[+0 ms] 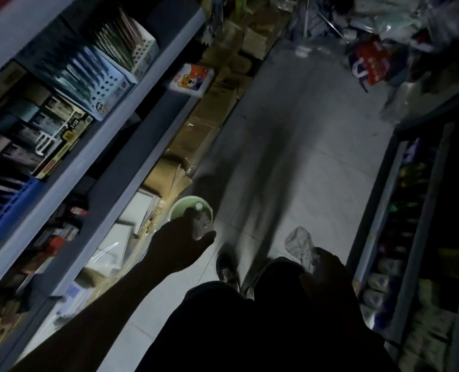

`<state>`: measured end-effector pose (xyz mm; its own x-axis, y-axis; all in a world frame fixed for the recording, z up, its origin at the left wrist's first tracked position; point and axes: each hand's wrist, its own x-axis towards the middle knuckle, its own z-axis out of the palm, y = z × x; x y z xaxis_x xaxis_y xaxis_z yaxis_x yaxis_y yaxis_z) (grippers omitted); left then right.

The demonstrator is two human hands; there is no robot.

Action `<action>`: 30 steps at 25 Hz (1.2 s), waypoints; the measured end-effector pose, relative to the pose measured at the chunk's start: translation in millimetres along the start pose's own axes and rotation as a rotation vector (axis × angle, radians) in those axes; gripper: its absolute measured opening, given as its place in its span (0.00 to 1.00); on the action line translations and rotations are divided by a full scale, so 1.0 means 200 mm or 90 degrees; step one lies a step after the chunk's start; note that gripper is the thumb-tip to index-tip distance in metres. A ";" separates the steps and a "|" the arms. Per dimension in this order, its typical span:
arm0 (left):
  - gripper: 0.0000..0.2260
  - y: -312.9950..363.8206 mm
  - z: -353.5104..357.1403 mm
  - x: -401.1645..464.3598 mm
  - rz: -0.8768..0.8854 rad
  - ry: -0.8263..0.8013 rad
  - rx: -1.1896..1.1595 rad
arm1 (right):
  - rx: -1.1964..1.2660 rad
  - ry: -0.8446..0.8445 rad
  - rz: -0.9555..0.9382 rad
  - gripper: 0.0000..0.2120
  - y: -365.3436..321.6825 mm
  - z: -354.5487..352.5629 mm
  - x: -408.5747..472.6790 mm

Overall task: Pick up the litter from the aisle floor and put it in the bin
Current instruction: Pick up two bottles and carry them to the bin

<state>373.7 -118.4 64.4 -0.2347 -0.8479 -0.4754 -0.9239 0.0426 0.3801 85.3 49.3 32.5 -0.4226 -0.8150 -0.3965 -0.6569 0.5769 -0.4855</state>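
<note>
The right hand (327,272) is gripping a crumpled clear plastic wrapper (300,245) above the grey tiled aisle floor (303,157). The left hand (180,245) is holding a crushed clear plastic bottle (202,222) just over the round pale-green bin (178,208). No writing is reading clearly on either.

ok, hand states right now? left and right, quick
Left hand: holds a clear plastic piece over the green bin.
Right hand: holds a crumpled clear wrapper.
</note>
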 end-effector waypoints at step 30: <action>0.22 -0.55 0.78 1.02 -0.559 0.316 -0.702 | -0.109 -0.529 0.037 0.21 -0.89 1.27 1.80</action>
<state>380.2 -213.2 -198.5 0.5934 -0.4895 -0.6390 0.0269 -0.7813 0.6236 207.8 -332.3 -221.4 0.0931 -0.4409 -0.8927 -0.7623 0.5451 -0.3488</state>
